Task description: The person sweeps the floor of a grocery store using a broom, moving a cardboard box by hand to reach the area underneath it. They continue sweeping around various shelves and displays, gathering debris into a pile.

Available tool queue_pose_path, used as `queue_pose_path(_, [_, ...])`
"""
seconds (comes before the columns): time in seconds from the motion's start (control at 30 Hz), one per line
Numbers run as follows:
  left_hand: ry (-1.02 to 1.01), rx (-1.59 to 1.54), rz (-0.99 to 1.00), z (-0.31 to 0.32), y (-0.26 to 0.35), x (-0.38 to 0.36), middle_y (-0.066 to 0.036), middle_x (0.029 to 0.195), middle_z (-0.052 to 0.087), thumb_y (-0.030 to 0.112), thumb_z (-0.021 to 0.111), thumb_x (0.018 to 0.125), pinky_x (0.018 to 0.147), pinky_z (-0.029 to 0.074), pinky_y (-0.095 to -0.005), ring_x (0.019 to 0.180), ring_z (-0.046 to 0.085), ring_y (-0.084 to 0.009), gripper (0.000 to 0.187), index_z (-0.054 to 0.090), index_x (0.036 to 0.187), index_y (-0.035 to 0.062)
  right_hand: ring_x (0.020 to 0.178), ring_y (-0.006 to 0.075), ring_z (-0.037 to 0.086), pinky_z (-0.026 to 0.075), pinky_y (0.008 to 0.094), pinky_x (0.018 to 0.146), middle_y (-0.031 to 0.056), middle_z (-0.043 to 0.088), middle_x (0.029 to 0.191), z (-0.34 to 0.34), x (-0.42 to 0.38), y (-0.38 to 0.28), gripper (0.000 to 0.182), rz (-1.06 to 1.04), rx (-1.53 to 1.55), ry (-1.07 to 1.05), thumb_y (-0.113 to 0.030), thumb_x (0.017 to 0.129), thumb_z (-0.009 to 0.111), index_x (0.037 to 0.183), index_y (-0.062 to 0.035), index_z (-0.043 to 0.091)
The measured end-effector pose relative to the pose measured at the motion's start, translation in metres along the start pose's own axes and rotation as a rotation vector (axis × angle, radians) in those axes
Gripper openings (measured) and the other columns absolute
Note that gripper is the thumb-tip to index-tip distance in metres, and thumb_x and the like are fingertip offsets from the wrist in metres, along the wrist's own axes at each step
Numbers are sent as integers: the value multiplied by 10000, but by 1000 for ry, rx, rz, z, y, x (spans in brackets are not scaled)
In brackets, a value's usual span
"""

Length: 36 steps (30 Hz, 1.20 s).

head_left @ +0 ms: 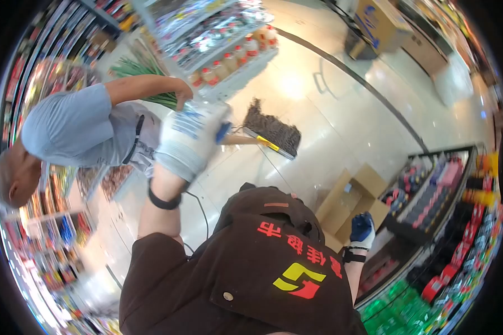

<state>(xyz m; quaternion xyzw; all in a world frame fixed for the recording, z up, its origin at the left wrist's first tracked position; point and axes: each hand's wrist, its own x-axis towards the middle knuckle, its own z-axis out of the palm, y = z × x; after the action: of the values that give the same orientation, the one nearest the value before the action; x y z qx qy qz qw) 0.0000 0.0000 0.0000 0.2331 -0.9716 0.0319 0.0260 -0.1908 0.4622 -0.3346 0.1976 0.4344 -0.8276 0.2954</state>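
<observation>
My left hand [193, 137], in a white glove with blue on the finger side, is raised at the centre left and blurred. It is closed at the end of a mop's [273, 128] visible handle. The dark mop head with its yellow and grey bar lies on the floor. My right hand [362, 230], also gloved, is lower right with its blue-coated fingers curled in. It overlaps the near edge of an open cardboard box [336, 206], flaps up. Whether the fingers grip a flap is hidden.
Another person [67, 125] in a light blue shirt stands close to my left hand. Behind stands a shelf of red-capped bottles [229, 60]. At right are a dark display rack [425, 195] and green bottles [397, 307]. Cartons [383, 25] stand at the back right.
</observation>
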Motion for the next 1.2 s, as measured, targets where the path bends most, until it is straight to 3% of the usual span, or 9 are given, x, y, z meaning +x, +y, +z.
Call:
queue_pose_path(0.1, [332, -222, 161, 41, -1, -31, -67, 711, 567, 148, 555, 735, 528, 437, -381, 644, 588, -266, 375, 469, 1094, 80, 851, 248, 551, 456, 388, 777, 108, 567, 954, 90, 21, -13, 384, 166, -173, -146, -175, 817, 535, 1184, -102, 452])
queue_pose_path(0.33, [111, -53, 215, 30, -53, -89, 11, 602, 513, 129, 459, 769, 442, 345, -318, 530, 514, -149, 330, 494, 1085, 45, 1138, 310, 447, 406, 430, 912, 178, 429, 1254, 311, 37, 183, 398, 949, -349, -405, -348, 872, 427, 1215, -146, 426])
queue_pose_path(0.4, [91, -100, 204, 35, -57, -112, -31, 649, 509, 162, 464, 746, 452, 366, -339, 522, 516, -171, 396, 472, 1120, 30, 1090, 286, 499, 432, 391, 866, 186, 525, 1142, 358, 3, 237, 361, 629, -420, -958, -332, 867, 420, 1136, -96, 470])
queue_pose_path(0.6, [-59, -263, -38, 73, -73, -155, -48, 693, 544, 187, 505, 733, 488, 384, -340, 603, 540, -191, 338, 507, 1024, 15, 1026, 284, 527, 441, 380, 827, 175, 558, 1052, 335, 36, 315, 325, 798, -764, -662, -319, 860, 416, 1074, -87, 494])
queue_pose_path(0.77, [226, -226, -211, 63, -126, -198, -89, 805, 562, 126, 459, 781, 442, 443, -300, 606, 579, -177, 434, 435, 1201, 21, 973, 282, 551, 448, 372, 795, 166, 585, 977, 338, 75, 431, 300, 248, -1425, -1216, -308, 854, 413, 1022, -80, 514])
queue_pose_path(0.87, [-487, -436, -366, 35, -161, -206, -136, 884, 560, 266, 493, 802, 548, 465, -354, 719, 604, -241, 437, 447, 1195, 80, 941, 281, 565, 452, 366, 775, 160, 601, 932, 331, 81, 486, 289, 75, -1552, -1287, -301, 851, 412, 991, -76, 526])
queue_pose_path(1.0, [-603, -576, -444, 60, -205, -214, -130, 930, 549, 210, 531, 782, 609, 463, -370, 761, 583, -297, 389, 478, 1150, 94, 909, 280, 579, 456, 361, 756, 155, 617, 887, 339, 94, 530, 281, 83, -1495, -1239, -294, 847, 410, 960, -72, 538])
queue_pose_path(1.07, [-490, -606, -510, 80, -223, -203, -129, 922, 547, 156, 545, 755, 616, 452, -383, 744, 569, -302, 386, 494, 1135, 109, 658, 262, 560, 436, 345, 598, 100, 573, 655, 374, 107, 540, 191, 954, -740, -323, -229, 811, 411, 760, -90, 531])
queue_pose_path(1.2, [-349, -607, -473, 134, -265, -151, -108, 903, 560, 155, 530, 760, 617, 452, -389, 735, 572, -290, 382, 493, 1138, 113, 515, 233, 470, 403, 319, 508, 66, 495, 580, 470, 139, 522, 124, 855, -686, -169, -161, 764, 453, 649, -115, 460])
